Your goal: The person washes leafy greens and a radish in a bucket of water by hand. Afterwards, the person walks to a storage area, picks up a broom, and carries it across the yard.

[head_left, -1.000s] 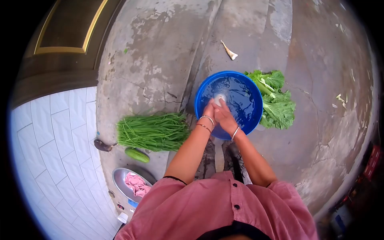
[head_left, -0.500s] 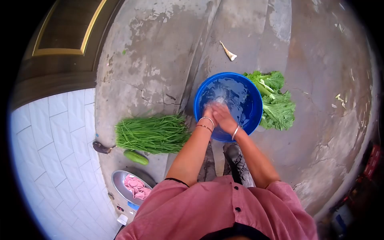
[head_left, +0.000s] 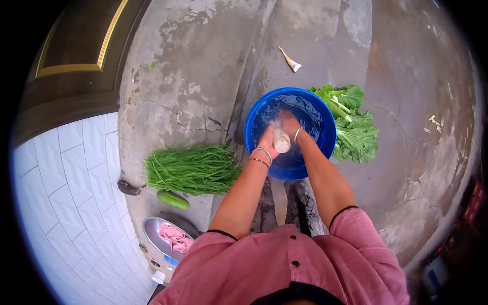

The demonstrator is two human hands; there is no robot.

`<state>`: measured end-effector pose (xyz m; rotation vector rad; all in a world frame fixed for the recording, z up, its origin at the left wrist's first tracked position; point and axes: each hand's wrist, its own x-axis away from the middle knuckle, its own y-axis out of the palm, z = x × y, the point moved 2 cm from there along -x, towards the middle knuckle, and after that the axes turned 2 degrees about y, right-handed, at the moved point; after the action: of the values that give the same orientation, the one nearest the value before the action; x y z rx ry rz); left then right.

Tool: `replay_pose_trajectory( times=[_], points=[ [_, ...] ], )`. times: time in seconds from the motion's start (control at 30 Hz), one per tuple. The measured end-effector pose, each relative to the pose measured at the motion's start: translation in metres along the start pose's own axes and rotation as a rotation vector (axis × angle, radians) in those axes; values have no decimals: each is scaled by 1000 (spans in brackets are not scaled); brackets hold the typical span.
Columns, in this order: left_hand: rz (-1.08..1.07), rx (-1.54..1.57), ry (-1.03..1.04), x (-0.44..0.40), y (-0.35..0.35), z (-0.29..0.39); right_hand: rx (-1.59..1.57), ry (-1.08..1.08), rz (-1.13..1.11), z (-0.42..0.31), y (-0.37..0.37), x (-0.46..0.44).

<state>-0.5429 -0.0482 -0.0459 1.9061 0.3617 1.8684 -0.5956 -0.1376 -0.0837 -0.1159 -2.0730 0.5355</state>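
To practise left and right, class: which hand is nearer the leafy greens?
Right. The right hand, inside the blue basin, is left of the leafy greens; the left hand, also in the basin, is farther left.

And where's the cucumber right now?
In the head view, the cucumber lies on the ground at lower left, just below the green stalks and above the metal basin with the pink cloth.

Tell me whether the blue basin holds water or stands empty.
Holding water: a rippled, shiny surface shows inside the blue basin. How full, I cannot tell.
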Motion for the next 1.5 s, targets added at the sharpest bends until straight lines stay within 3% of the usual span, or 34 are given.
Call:
replay_pose_trajectory(
  times=[0.07, 0.1, 0.17, 0.27, 0.33, 0.4, 0.53, 0.67, 0.73, 0.93, 1.0, 1.07, 1.37, 1.5],
  points=[
    [-92, 60, -1, -2, 0, 1, -252, -419, 599, 4, 29, 22],
    [-179, 117, 0, -4, 0, 1, -244, -421, 597, -4, 30, 48],
    [-113, 64, -10, 0, -2, 1, -1122, -272, 485, -23, 17, 108],
    [-51, -13, 10, -1, -3, -1, -887, -290, 460, -12, 10, 117],
    [-5, -44, 9, -4, -8, 0, -1033, -298, 400, -11, -4, 110],
    [2, -43, 16, -8, -13, 1, -627, -264, 384, -16, -23, 105],
    [-14, 3, -27, -8, -12, -1, -455, -358, 563, -22, -23, 101],
    [-24, -10, -72, -10, -11, -3, -645, -298, 572, -14, -8, 131],
    [42, -101, 8, -14, -15, -3, -647, -267, 545, -16, -10, 132],
    [66, -100, 3, -7, -9, -1, -412, -298, 495, -24, -28, 94],
    [72, -118, 3, -7, -10, 1, -559, -149, 312, -22, -32, 97],
    [66, -128, 3, -5, -6, 2, -458, -259, 406, -13, -26, 98],
    [162, -221, 63, -22, -22, -1, -846, -217, 130, -4, -27, 80],
    [144, -259, 106, -21, -23, -1, -793, -201, 100, -2, -24, 83]
  ],
)
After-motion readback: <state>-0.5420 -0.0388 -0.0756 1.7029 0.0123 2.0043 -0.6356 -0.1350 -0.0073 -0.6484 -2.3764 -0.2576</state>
